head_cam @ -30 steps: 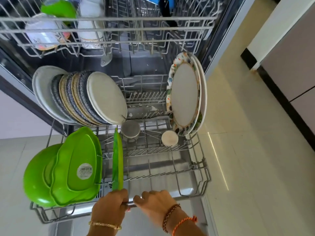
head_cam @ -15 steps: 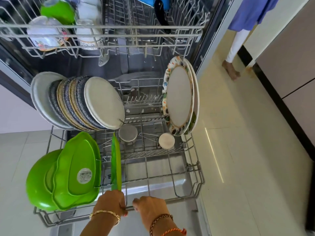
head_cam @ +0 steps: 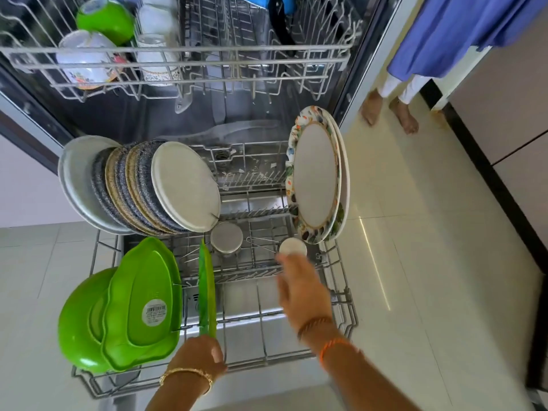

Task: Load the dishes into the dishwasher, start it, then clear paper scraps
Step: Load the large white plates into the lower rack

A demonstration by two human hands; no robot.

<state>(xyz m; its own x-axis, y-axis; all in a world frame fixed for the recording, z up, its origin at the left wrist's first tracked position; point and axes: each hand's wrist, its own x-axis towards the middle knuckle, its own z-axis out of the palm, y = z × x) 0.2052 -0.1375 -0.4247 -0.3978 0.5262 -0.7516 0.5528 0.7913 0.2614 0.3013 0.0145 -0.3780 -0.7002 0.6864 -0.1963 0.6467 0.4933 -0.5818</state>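
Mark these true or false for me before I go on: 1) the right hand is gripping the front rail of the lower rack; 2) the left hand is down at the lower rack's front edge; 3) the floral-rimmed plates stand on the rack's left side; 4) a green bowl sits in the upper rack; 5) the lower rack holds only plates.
1) False. The right hand is off the rail, reaching over the lower rack toward a small white cup.
2) True. The left hand grips there, by the thin green plate.
3) False. The floral-rimmed plates stand on the right.
4) True. The green bowl is upper left.
5) False. A steel cup sits there too.
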